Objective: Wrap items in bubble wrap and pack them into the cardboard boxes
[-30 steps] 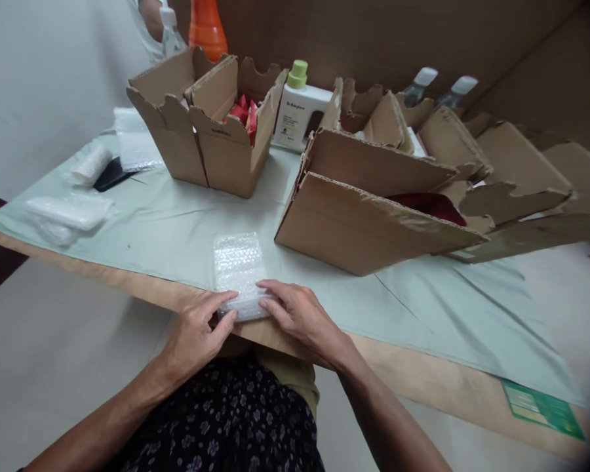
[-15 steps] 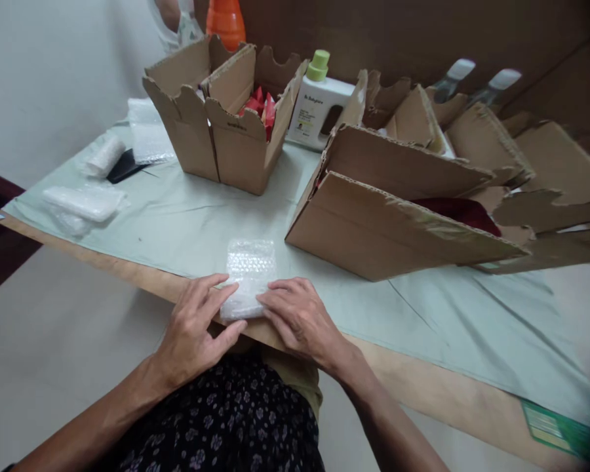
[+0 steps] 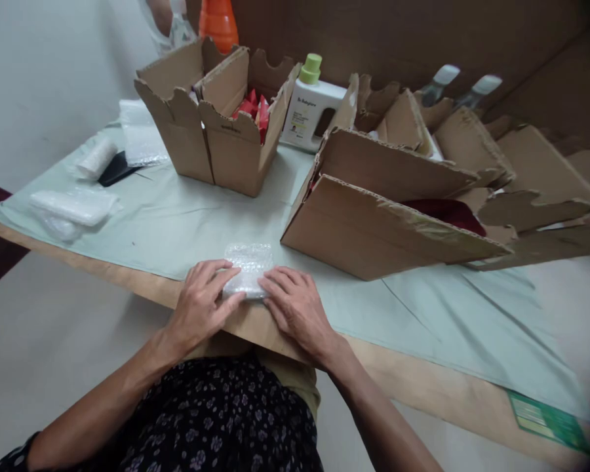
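Note:
A small piece of clear bubble wrap (image 3: pixel 248 269) lies at the near edge of the cloth-covered table. Its near end is folded or rolled over, and its far end lies flat. My left hand (image 3: pixel 204 298) grips the left side of it, fingers on top and thumb at the near edge. On the right side, my right hand (image 3: pixel 295 305) presses its bent fingertips on the folded end; its thumb is mostly hidden. Whether anything is inside the fold, I cannot tell.
Cardboard boxes with dividers stand behind, one (image 3: pixel 231 147) at centre left and others (image 3: pixel 393 223) to the right. A white detergent bottle (image 3: pixel 307 111) sits between them. More bubble wrap (image 3: pixel 73 204) and a black flat item (image 3: pixel 118 169) lie at left.
The near end of the bubble wrap has been turned farther away from me, so less flat length shows. Both hands have moved slightly forward with it. The whole view has shifted a little.

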A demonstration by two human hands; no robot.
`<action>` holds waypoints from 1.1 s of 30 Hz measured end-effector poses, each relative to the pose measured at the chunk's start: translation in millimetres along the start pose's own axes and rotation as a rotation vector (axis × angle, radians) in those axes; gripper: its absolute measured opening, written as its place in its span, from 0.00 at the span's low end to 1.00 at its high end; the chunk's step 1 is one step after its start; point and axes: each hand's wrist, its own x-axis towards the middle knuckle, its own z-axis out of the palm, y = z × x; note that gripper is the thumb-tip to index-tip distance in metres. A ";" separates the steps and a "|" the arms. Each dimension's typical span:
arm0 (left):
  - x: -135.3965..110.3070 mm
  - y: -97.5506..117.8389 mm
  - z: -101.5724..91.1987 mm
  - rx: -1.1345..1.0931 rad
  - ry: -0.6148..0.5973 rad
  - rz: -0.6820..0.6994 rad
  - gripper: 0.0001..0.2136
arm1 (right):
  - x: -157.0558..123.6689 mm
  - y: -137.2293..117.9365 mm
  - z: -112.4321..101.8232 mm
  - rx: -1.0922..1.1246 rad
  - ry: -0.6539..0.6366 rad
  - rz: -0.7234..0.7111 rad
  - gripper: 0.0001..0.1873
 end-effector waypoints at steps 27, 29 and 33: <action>12.6 -10.2 -16.7 -0.296 -0.354 -0.066 0.23 | -13.9 -7.0 -5.1 0.226 0.079 0.000 0.24; 16.9 2.8 -16.6 -0.319 -0.343 0.024 0.20 | -28.3 -5.6 -12.3 0.328 0.092 0.081 0.31; 28.9 31.6 -13.4 -0.378 -0.330 0.199 0.17 | -48.4 3.4 -33.3 0.567 0.079 0.277 0.42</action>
